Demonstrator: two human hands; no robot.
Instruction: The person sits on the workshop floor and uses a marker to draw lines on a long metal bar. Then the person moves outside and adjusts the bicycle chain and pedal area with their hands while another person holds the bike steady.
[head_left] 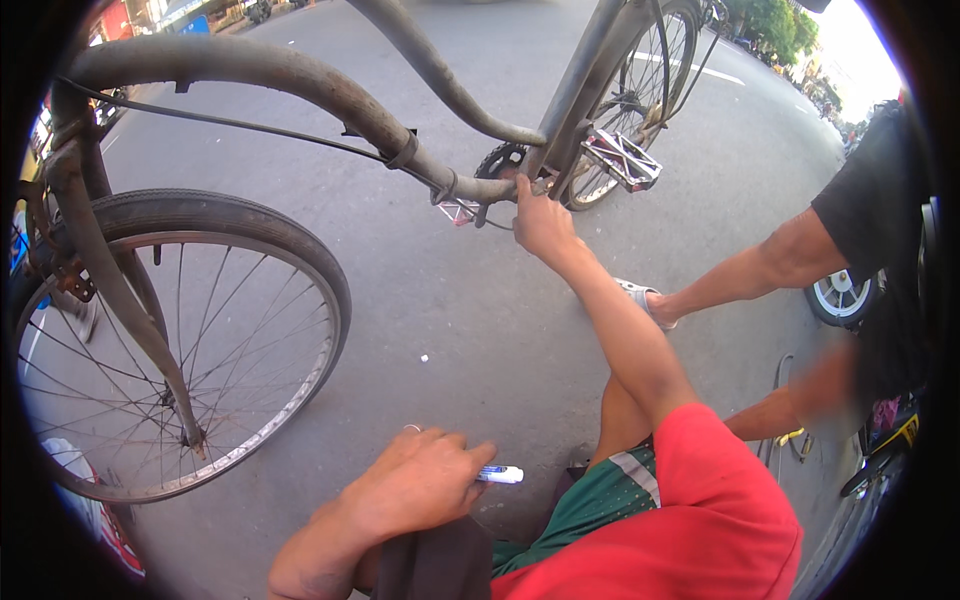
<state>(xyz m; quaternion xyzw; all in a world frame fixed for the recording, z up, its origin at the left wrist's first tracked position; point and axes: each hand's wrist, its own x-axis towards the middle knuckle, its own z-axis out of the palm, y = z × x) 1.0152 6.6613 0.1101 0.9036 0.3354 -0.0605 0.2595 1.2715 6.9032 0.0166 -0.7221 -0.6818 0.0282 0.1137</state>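
Observation:
A worn grey bicycle (330,88) with a bent double-tube frame fills the upper left. Its black front tyre (335,290) is at the left, and a metal pedal (622,158) sticks out near the crank. My right hand (545,228) reaches forward, its fingers closed at the lower frame tube beside the crank, one finger raised along it; the fingers' far side is hidden. My left hand (415,485) lies over dark cloth (435,565) near my lap. It is closed round a white marker pen (502,474), whose end pokes out on the right.
At the right, a person in black clothing (870,190) has bare legs and a light sandal (640,293) close by. Yellow-handled pliers (797,440) lie on the asphalt (450,310). A spoked vehicle wheel (843,295) stands behind the person. A plastic bag (75,480) sits behind the front wheel.

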